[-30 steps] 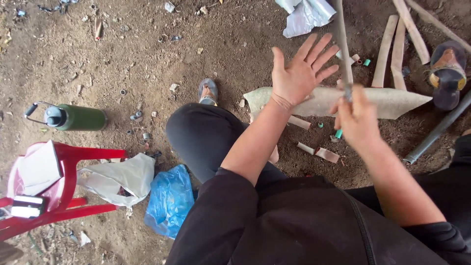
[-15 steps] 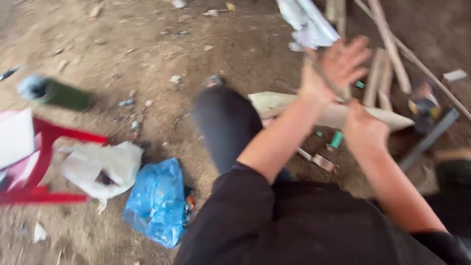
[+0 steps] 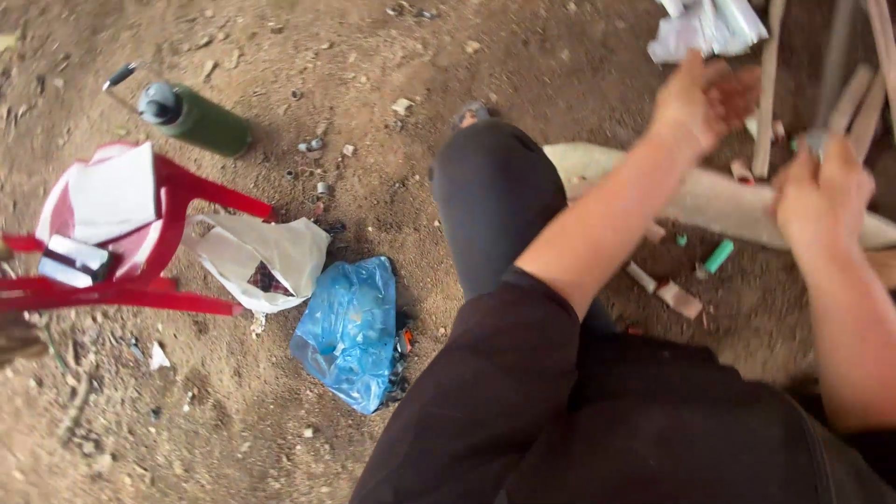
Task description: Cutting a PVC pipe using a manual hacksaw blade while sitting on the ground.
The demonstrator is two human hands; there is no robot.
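I sit on bare dirt with my knee [image 3: 495, 187] raised in dark trousers. My left hand [image 3: 702, 103] is lifted with the palm open and fingers spread, blurred, holding nothing; it hovers beside a thin upright wooden stick [image 3: 767, 93]. My right hand [image 3: 826, 191] is closed around a thin grey rod [image 3: 836, 56] that runs up out of the fist. Under both hands a pale, tapered slab of wood [image 3: 709, 201] lies on the ground.
Small wood offcuts [image 3: 677, 299] and a green cap-like piece [image 3: 719, 254] lie by the slab. More sticks [image 3: 863, 103] and crumpled white plastic [image 3: 709, 28] are at top right. At left are a green bottle [image 3: 201, 121], a red plastic chair [image 3: 177, 243], a white bag [image 3: 266, 257] and a blue bag [image 3: 350, 327].
The view has swung left, so both hands now sit at the right edge. My left hand stays open and has moved up along the stick; my right hand keeps its grip on the rod.
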